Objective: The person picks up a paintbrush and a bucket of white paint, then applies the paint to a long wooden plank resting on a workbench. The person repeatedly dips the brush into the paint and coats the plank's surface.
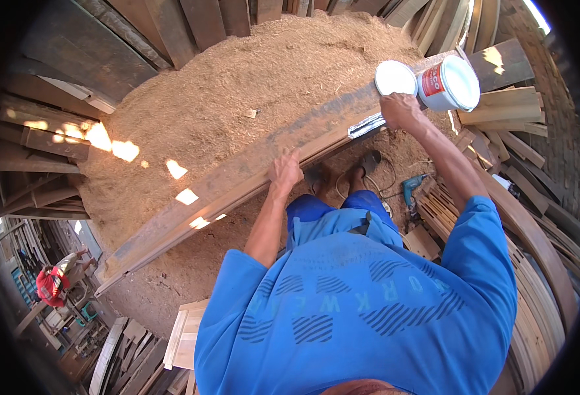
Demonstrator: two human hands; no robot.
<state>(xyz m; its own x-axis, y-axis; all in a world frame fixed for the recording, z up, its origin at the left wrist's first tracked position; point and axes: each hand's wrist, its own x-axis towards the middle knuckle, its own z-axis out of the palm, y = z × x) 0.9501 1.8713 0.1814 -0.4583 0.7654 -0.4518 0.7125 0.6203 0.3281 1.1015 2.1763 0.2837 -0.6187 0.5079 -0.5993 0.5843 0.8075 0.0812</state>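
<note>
A long wooden beam (237, 158) runs slantwise before me, with thinner wooden strips along its near edge. My left hand (285, 170) is closed over that near edge, about mid-length. Farther right, my right hand (400, 110) is closed beside a round white lid or open tub (395, 78); whatever its fingers hold is hidden beneath them. Touching the white round piece on its right is a white bucket (454, 85) with a red label. A crumpled silvery wrapper or foil (367, 125) lies on the beam, just left of my right hand.
Sawdust (257, 85) is heaped beyond the beam. By my feet lies a teal power drill (412, 187) with a cord. Stacked boards (527, 289) stand at the right, and more planks (92, 46) lean around the back. At far left, a person in red (53, 286) is bent over.
</note>
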